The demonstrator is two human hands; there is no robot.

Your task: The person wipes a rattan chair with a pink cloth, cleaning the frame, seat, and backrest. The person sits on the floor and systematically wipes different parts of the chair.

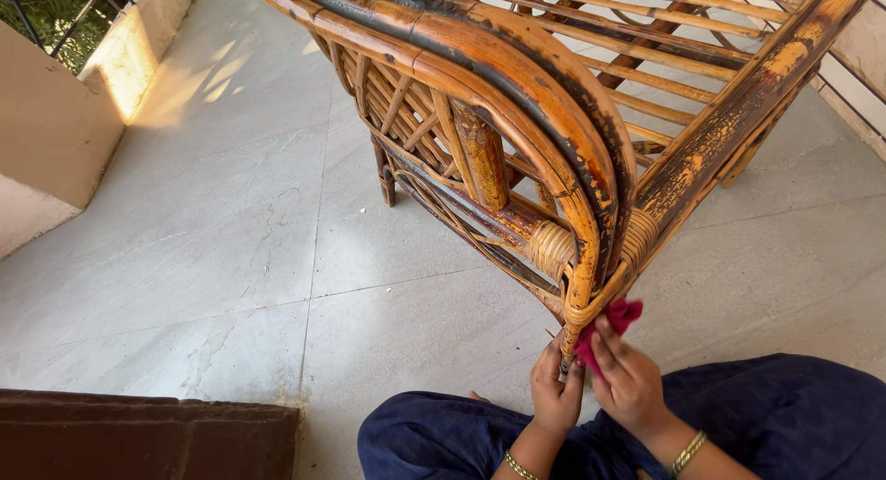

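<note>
Right hand: fingers pinched around a red cloth, pressing it against the lower corner of the cane chair.
Left hand: fingers curled against the bottom end of the chair's front leg, just left of the cloth; whether it grips the leg fully or only steadies it cannot be told.
Red cloth: bunched, held between the right fingertips and the frame, directly above the right hand and touching the wrapped joint of the chair.
Cane chair: tipped over, its curved arm and slatted seat rising up and away from both hands; the varnish is worn and dark in patches.
Bangles: gold, one on each wrist, just below the hands.
Blue trousers: the person's folded legs, beneath and beside both hands.
Tiled floor: pale stone, spreading left of the hands, with a sunlit patch far off.
Brown mat: low left, well apart from the hands.
</note>
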